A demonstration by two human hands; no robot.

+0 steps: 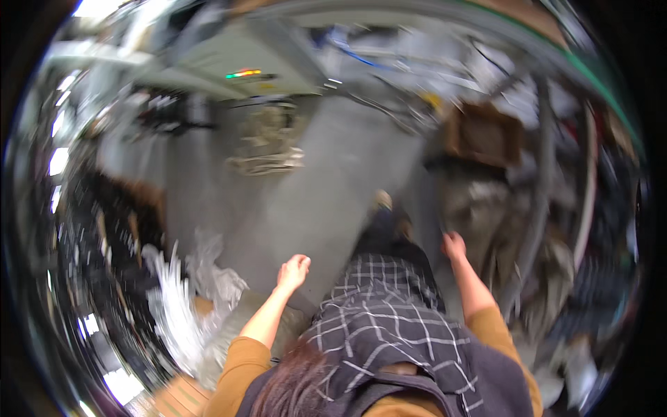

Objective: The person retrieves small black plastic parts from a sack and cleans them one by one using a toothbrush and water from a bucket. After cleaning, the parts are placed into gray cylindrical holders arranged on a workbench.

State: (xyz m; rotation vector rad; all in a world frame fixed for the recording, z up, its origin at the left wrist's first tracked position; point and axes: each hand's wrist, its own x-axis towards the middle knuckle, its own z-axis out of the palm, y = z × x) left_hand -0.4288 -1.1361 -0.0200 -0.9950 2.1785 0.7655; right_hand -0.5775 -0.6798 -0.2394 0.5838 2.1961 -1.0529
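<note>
Out ahead of my body, my left hand (294,272) hangs over the grey floor, its fingers curled in and nothing showing in them. My right hand (454,245) swings low on the other side, also loosely closed, with no object visible in it; motion blurs its fingers. Neither hand touches anything I can see. Nearest to the left hand is a heap of clear plastic wrap (215,278) beside a bulky greyish bag (257,323). To the right of my right hand are brownish draped bags or sheets (493,222).
A cardboard box (486,135) stands open at the far right, near a grey metal post (544,160). Ahead, a pale machine cabinet (257,59) shows lit indicators. Folded beige cloth or sacks (267,149) lie on the floor (306,181). Dark blurred stock (104,236) lines the left.
</note>
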